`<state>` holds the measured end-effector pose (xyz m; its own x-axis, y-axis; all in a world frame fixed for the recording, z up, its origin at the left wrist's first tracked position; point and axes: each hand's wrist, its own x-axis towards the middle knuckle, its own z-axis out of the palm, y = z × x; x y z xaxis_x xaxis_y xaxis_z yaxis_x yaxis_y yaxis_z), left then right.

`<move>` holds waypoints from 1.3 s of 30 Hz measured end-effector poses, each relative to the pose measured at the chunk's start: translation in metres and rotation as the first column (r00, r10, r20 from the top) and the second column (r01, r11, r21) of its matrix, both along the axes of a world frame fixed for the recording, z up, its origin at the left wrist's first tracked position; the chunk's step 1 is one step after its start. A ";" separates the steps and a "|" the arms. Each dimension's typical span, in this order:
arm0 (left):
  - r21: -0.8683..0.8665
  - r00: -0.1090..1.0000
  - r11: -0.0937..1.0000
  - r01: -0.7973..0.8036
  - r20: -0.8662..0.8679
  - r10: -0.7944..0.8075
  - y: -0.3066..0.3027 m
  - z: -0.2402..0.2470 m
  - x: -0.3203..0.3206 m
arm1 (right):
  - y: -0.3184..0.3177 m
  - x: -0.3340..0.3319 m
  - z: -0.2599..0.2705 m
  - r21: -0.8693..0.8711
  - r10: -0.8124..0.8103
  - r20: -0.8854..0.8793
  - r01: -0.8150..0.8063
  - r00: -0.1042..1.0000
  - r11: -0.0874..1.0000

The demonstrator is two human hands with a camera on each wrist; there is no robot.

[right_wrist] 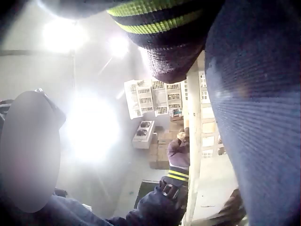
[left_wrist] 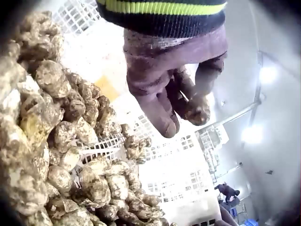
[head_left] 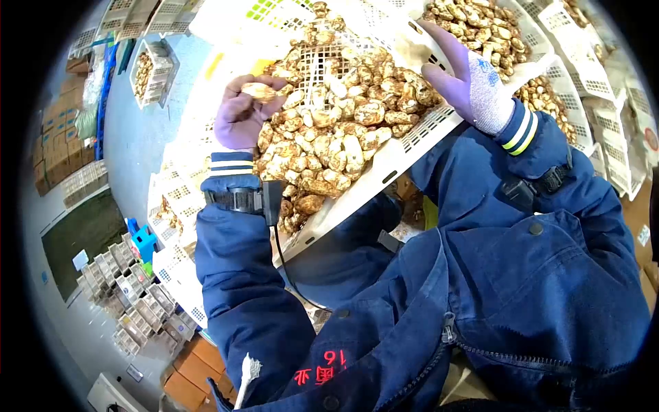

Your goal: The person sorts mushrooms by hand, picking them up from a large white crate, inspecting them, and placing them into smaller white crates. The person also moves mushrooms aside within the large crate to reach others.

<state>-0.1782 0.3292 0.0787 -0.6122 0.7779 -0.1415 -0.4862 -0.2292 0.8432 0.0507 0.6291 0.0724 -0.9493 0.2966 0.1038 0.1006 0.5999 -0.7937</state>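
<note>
My left hand (head_left: 235, 122), in a purple-palmed glove, pinches a mushroom (head_left: 259, 92) between thumb and fingers above the left side of a white crate. In the left wrist view the mushroom's brown end (left_wrist: 197, 112) pokes out below the gloved fingers (left_wrist: 157, 115). Knobbly cream-and-brown mushrooms (head_left: 353, 151) lie heaped in the tilted white crate (head_left: 374, 184), with its lattice floor showing near the middle. My gloved right hand (head_left: 475, 89) is at the crate's right rim, thumb and forefinger extended and spread apart; nothing shows between them. Its other fingers are hidden.
More mushrooms (head_left: 480, 31) fill a crate beyond my right hand. White crates (head_left: 604, 117) stand stacked at the right. Another mushroom-filled crate (head_left: 154, 72) sits on the floor at the left. Cardboard boxes (head_left: 65, 141) are piled farther left. The crate's near edge lies over my lap.
</note>
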 end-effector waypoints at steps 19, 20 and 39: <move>-0.753 0.852 0.654 0.077 -0.290 -0.435 0.018 -0.021 -0.004 | 0.000 0.002 -0.003 0.096 -0.004 -0.120 0.016 0.993 0.995; -0.577 0.890 0.816 0.046 -0.347 -0.295 -0.002 -0.021 -0.010 | -0.001 0.001 -0.001 0.090 -0.003 -0.107 0.013 0.994 0.996; -0.913 0.196 0.004 -0.408 -0.092 -0.976 0.051 -0.017 0.029 | 0.000 0.000 -0.006 0.077 -0.019 -0.114 0.028 0.993 0.997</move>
